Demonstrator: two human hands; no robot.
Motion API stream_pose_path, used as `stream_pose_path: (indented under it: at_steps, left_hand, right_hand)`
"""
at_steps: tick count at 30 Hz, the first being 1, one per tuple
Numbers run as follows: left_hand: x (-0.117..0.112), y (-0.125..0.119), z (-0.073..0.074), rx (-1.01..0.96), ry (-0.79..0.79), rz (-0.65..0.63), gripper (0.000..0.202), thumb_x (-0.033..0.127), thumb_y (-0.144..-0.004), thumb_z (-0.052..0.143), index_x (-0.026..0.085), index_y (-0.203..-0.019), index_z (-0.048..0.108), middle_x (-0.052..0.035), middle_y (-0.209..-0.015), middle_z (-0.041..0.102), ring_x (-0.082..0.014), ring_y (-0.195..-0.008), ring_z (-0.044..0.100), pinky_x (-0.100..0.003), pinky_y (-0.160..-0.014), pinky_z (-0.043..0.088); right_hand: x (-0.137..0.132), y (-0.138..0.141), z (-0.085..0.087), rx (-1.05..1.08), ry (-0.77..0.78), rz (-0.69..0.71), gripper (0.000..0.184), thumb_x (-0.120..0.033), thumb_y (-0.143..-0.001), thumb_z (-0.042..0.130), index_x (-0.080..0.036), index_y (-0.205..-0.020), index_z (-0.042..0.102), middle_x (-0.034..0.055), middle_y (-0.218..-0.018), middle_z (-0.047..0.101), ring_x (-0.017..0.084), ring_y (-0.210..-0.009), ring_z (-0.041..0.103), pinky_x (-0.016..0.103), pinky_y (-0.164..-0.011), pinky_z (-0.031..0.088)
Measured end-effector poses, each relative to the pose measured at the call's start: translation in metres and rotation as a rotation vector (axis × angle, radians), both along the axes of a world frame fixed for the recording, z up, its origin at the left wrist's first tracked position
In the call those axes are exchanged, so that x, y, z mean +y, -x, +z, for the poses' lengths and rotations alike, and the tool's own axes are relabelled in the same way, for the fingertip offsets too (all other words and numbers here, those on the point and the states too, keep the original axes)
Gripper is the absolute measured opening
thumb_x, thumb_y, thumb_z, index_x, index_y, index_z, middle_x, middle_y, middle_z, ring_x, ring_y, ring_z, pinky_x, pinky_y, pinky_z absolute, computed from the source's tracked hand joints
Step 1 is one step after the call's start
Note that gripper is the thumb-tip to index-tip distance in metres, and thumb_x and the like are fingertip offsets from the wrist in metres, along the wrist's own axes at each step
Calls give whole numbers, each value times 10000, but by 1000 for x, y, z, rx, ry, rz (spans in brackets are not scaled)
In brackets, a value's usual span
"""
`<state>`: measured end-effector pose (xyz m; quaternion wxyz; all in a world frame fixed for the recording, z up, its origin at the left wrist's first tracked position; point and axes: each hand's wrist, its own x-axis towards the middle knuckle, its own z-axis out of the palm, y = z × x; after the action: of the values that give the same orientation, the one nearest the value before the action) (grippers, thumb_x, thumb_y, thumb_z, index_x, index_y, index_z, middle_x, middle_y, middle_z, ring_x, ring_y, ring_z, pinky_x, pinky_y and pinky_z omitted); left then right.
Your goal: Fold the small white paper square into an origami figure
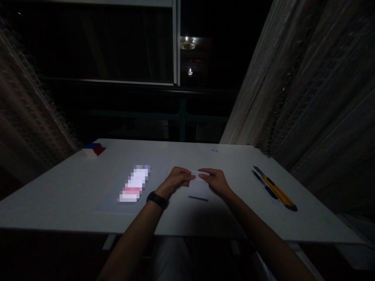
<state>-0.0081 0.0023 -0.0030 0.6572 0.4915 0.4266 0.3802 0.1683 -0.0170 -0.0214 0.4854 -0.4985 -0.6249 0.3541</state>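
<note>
Between my two hands is a small folded piece of white paper (199, 189), just above the white table (234, 218). My left hand (177, 177), with a dark watch (157, 200) on the wrist, pinches the paper's upper left edge. At the upper right edge, my right hand (215, 180) grips it with the thumb lying on the front face. Fingers behind the paper are partly hidden. The lower edge of the paper shows a dark line and hangs free of both hands.
A lit, blurred-out phone (135, 183) lies on a white sheet (108, 205) to the left. At the back left corner sits a blue, red and white cube (93, 149). A yellow box cutter (279, 193) and a dark pen-like tool (265, 185) lie right. Curtains (254, 74) flank the table.
</note>
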Motion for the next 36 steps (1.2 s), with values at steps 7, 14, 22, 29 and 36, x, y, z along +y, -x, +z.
stream_pose_path:
  at_steps: [7,14,22,29,36]
  left_hand:
    - [2,0,-3,35,-36,53,331,287,-451,775,77,-673,648,-28,-568,587,-77,-483,508,-191,-448,371]
    - [6,2,-9,-15,-132,34,320,279,-490,752,87,-737,684,-86,-705,659,-135,-618,562,-249,-584,419]
    - [4,-2,-9,113,-285,-23,266,279,-535,719,111,-741,694,-64,-723,671,-133,-659,560,-249,-646,418]
    - [6,-2,-10,129,-191,26,358,276,-494,750,84,-788,675,-92,-712,667,-149,-627,582,-258,-610,429]
    - [1,0,-4,86,-100,-44,362,243,-534,719,95,-860,670,-92,-750,667,-148,-601,577,-251,-558,409]
  right_hand:
    - [-3,5,4,58,1,-14,362,-357,-603,650,-126,-882,662,61,-709,641,116,-511,495,233,-455,388]
    - [-6,3,0,82,56,244,546,-300,-610,648,-123,-1112,527,59,-750,634,160,-624,575,257,-533,445]
    - [-10,7,1,-99,-94,144,405,-297,-716,548,-156,-1095,566,-57,-490,380,62,-424,300,190,-414,279]
    - [-6,11,-7,-96,-105,53,403,-289,-706,537,-153,-1084,571,-20,-535,514,88,-449,418,211,-459,378]
    - [-7,8,-10,-237,-177,-23,409,-301,-745,505,-187,-1136,545,47,-758,668,159,-597,579,277,-594,462]
